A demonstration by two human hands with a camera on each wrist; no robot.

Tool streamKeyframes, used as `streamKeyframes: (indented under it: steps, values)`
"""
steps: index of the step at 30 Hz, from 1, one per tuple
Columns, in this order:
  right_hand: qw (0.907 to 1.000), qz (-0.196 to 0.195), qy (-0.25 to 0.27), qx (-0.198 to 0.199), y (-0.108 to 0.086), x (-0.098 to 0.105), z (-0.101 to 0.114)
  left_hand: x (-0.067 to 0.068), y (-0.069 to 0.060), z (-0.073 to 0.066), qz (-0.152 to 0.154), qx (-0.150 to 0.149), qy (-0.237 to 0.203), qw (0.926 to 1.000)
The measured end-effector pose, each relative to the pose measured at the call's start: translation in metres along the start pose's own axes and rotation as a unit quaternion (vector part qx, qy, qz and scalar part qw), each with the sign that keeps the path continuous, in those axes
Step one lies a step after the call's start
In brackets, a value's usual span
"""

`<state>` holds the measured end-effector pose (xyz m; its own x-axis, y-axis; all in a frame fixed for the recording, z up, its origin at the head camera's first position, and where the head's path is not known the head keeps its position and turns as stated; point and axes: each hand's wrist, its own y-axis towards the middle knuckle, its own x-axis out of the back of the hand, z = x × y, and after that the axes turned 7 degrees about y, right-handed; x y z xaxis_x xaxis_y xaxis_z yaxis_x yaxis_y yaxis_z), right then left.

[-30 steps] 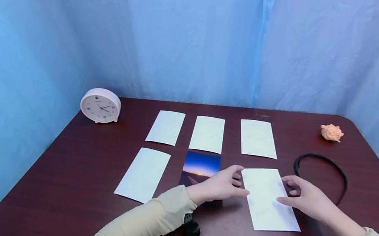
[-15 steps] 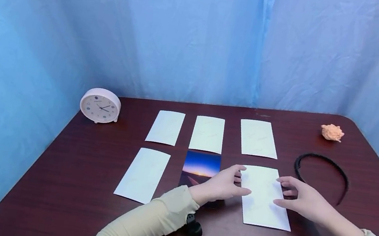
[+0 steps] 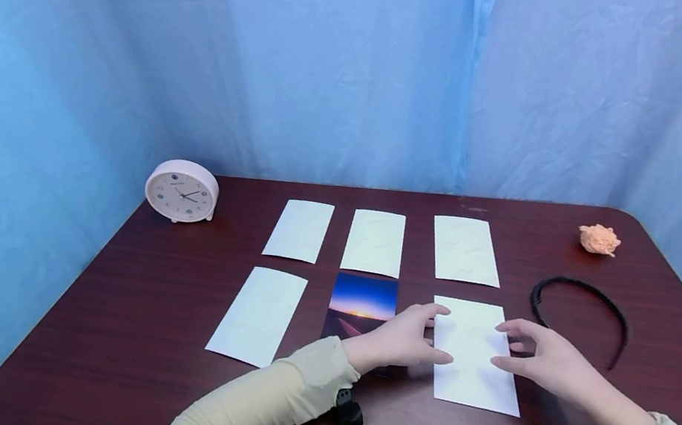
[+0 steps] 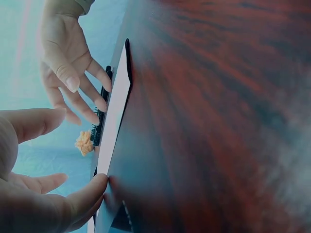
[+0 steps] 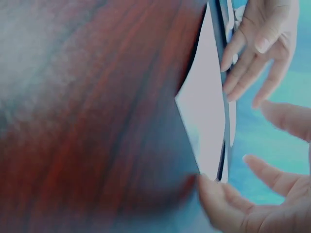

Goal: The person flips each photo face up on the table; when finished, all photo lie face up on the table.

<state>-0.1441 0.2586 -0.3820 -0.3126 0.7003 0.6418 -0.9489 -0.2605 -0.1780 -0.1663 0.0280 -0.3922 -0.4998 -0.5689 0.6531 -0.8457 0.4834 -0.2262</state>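
A blank white card [image 3: 472,370] lies in the nearer row on the right, with a hand at each side. My left hand [image 3: 404,336] is at its left edge, thumb and fingers spread apart. At the right edge is my right hand [image 3: 549,360], its fingers loosely bent and apart from the thumb. Fingertips of both hands touch or nearly touch the card's edges in the wrist views; neither grips it. Partly behind my left hand lies a sunset picture card [image 3: 362,302]. Another white card [image 3: 258,315] is at the left of this row.
Three white cards form the farther row: left [image 3: 300,230], middle [image 3: 374,241] and right [image 3: 466,250]. A round clock [image 3: 182,191] stands at the back left. On the right are a black hoop [image 3: 612,307] and a crumpled orange object [image 3: 598,240]. Blue curtains hang behind the table.
The card between my hands has shifted left and turned straighter, and lies beside the picture card. My right hand has moved slightly left with it; my left hand has moved slightly right.
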Motion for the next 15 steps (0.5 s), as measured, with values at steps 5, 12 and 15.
streamKeyframes:
  steps: [5,12,15]
  values:
    - [0.9997,0.000,-0.007,-0.022,-0.0020,0.0060,-0.0002,-0.0002,-0.0015,0.0005,-0.008,-0.008,-0.020,0.9997]
    - [0.9990,0.001,0.037,-0.025,-0.0016,0.0026,-0.0009,-0.0040,-0.0013,-0.0005,-0.009,0.000,-0.014,0.9999]
    - [0.9987,-0.007,0.045,-0.023,-0.0009,0.0013,-0.0013,-0.0049,-0.0001,-0.0007,-0.002,0.001,-0.014,0.9999]
